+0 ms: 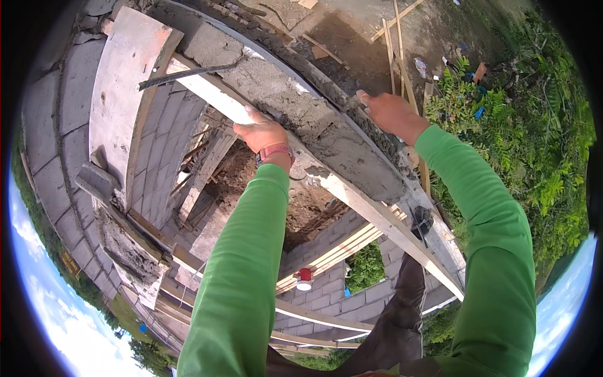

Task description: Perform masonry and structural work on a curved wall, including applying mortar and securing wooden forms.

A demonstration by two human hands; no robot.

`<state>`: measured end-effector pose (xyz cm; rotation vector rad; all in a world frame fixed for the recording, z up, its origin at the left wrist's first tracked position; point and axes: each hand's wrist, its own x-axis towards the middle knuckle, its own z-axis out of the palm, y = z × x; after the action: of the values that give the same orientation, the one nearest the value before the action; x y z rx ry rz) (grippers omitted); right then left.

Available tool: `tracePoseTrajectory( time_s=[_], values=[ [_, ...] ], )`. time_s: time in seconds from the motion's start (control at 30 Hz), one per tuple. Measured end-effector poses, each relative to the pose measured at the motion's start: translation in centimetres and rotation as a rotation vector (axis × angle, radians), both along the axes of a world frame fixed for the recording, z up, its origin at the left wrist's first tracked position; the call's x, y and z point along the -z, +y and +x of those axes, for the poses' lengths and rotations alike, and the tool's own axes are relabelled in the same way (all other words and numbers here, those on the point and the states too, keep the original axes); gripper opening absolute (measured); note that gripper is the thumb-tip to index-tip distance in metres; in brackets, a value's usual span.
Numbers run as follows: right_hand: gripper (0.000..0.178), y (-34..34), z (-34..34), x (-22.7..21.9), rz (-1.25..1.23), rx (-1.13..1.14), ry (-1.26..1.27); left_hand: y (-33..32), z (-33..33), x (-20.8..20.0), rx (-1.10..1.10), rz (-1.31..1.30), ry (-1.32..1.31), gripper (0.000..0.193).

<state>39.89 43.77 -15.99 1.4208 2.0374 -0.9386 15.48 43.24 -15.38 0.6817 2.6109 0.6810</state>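
From up here I look down on a beam of wet grey concrete (pixel 326 125) held in plank formwork, running from the upper left down toward the lower right across the top of a block wall (pixel 63 125). That long axis is what matters — both hands sit on it, one to each side.

My left hand (pixel 260 133) lies on the near, inner side, its fingers (pixel 251 113) curled over the pale edge board (pixel 220 100) that bounds the concrete; they are closed around the plank's edge, gripping it rather than lying flat. A reddish wristband shows just below the hand.

My right hand (pixel 389 113) is on the far, outer side, further along the beam toward the lower right. Its fingers (pixel 364 97) are drawn together and point back up the beam toward the left, their tips touching or just at the rough concrete surface. Whether they pinch a small tool or only press the mix I cannot tell — the tips are too small and half buried in grey.

So the concrete lies between the two hands, and the right hand is the one actually on it. A dark steel bar (pixel 188 74) lies across the board near the upper left, well apart from both hands.
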Motion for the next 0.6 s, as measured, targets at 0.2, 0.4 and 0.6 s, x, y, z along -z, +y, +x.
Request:
tracePoseTrajectory(
  time_s=[0.2, 0.4, 0.6],
  values=[
    [0.056, -8.1, 6.1, -0.9, -0.03, -0.033, -0.048, 0.1, 0.3, -0.1, -0.002, -0.028, -0.025, 0.063],
    [0.054, -15.0, 12.0, -3.7, -0.205, -0.033, -0.176, 0.2, 0.0, 0.0, 0.042, -0.033, 0.02, 0.066],
    [0.044, -19.9, 14.3, -8.7, -0.258, 0.353, -0.174, 0.1, -0.2, 0.1, 0.016, -0.042, 0.012, 0.063]
  ],
)
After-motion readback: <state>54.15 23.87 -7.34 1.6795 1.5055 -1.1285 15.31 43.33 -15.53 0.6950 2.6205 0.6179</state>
